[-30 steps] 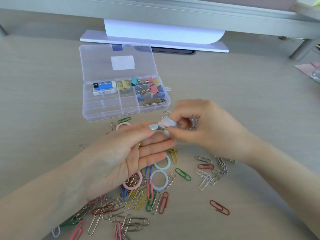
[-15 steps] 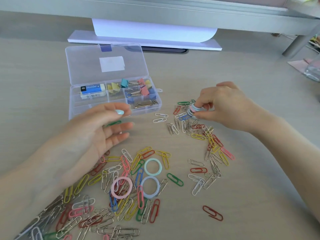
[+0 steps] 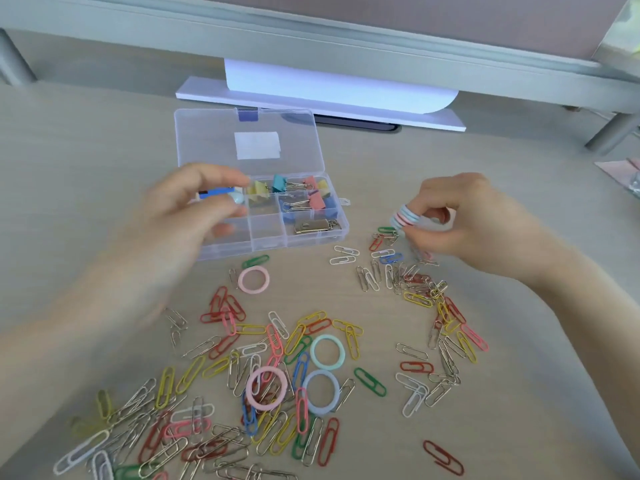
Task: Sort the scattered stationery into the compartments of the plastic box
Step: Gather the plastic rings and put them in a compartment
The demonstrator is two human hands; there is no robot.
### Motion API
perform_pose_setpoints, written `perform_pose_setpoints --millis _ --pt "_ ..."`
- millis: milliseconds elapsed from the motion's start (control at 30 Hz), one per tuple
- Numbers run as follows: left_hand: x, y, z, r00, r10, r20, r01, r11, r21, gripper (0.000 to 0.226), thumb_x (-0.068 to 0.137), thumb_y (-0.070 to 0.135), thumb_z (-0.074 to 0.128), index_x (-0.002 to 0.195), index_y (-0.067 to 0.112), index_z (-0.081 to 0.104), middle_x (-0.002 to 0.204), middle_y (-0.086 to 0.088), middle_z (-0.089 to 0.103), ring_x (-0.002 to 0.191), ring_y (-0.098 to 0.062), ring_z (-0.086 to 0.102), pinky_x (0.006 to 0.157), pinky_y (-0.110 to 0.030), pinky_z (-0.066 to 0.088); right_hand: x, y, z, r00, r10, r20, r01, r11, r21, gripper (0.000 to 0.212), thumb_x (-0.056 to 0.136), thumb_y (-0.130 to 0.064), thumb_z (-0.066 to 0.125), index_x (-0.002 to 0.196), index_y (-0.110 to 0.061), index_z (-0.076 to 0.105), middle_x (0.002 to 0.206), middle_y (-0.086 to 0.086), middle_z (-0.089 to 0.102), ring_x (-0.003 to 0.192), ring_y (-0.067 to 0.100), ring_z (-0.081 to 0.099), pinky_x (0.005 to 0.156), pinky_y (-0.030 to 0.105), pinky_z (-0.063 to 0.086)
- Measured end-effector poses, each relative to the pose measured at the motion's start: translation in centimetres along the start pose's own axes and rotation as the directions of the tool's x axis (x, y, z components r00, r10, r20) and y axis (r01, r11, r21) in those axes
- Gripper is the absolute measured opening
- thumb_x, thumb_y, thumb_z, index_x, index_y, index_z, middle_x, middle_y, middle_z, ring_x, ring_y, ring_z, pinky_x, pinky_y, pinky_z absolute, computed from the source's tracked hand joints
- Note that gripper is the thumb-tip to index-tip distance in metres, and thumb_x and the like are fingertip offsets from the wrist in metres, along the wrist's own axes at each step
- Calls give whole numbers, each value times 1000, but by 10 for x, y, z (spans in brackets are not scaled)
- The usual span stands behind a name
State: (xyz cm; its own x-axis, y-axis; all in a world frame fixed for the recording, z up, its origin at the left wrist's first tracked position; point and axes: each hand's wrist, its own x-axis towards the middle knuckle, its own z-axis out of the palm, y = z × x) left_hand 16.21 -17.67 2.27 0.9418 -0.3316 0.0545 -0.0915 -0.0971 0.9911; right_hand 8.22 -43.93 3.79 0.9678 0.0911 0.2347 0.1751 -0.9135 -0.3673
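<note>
Moved: left hand [image 3: 187,216] has been raised over the plastic box [image 3: 313,237]; blurred, grip cannot be told
Right hand [image 3: 460,216]: a stack of rings [image 3: 405,216] is pinched, right of the box
Desk [image 3: 536,393]: 4 loose rings and paper clips [image 3: 221,382] are left scattered

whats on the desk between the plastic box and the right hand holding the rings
In the head view, two white paper clips lie on the desk between the plastic box and the right hand; otherwise that stretch is bare.

White stand [image 3: 322,109] on wooden desk [image 3: 485,202]
</note>
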Motion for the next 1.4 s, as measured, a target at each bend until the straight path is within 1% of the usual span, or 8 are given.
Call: perform_pose_setpoints --millis 100,167,300,500,767,1067,1300,1400 --pt "13 -9 -16 978 195 -77 -162 934 317 26 81 17 55 84 42 57 94 8 57 68 0 53 62 -13 42 25 -25 3 992 -123 -29 124 992 19 10 73 -28 60 65 -23 62 56 -8 35 53 17 34 58 23 26" --pt "19 -21 -22 945 326 -34 -280 855 437 27 86 7 52 90 33 55 108 9 49 83 12 48 74 -6 37 44 -42 14 976 -219 -18 217 974 -57 14 73 -32 59 67 -20 63 56 -13 33 52 10 33 66 21 26" --pt "25 -45 -30 898 438 40 -373 711 596 17 82 13 51 97 18 58 122 1 43 112 -9 43 92 -10 27 75 -68 42 953 -291 85 303 927 -222 15 73 -33 54 69 -24 65 55 -15 33 59 10 37 84 25 19" --pt "20 -47 -23 857 493 149 -471 633 614 24 80 27 43 100 26 56 119 5 46 111 -23 47 95 -36 32 89 -73 56 931 -290 223 339 912 -230 7 80 -29 62 75 -26 64 56 -19 31 63 14 40 90 29 17" --pt "19 -54 -18 823 509 251 -522 505 687 30 79 29 44 102 24 62 118 -1 57 110 -18 38 92 -23 18 91 -71 62 936 -201 289 282 920 -273 27 84 -32 58 61 -33 44 59 -14 37 67 12 41 89 27 19" --pt "20 -56 -18 800 523 294 -553 450 702 31 81 28 43 107 27 58 120 0 55 110 -20 39 93 -30 21 88 -73 54 927 -176 332 210 975 -68 18 84 -33 53 88 -26 70 73 -2 58 68 13 51 75 24 24" --pt "21 -55 -18 784 528 326 -577 428 695 25 83 27 44 95 26 65 115 -2 59 109 -19 39 93 -32 22 71 -64 46 986 -159 51 155 986 63 15 83 -21 56 75 -17 68 63 -6 52 63 16 47 62 26 38" --pt "21 -54 -18 789 522 323 -571 430 700 26 82 28 43 92 24 67 113 -1 60 109 -18 38 93 -32 22 57 -69 45 981 -186 60 178 977 119 9 80 -19 61 76 -21 69 62 -10 49 62 14 49 61 21 38"
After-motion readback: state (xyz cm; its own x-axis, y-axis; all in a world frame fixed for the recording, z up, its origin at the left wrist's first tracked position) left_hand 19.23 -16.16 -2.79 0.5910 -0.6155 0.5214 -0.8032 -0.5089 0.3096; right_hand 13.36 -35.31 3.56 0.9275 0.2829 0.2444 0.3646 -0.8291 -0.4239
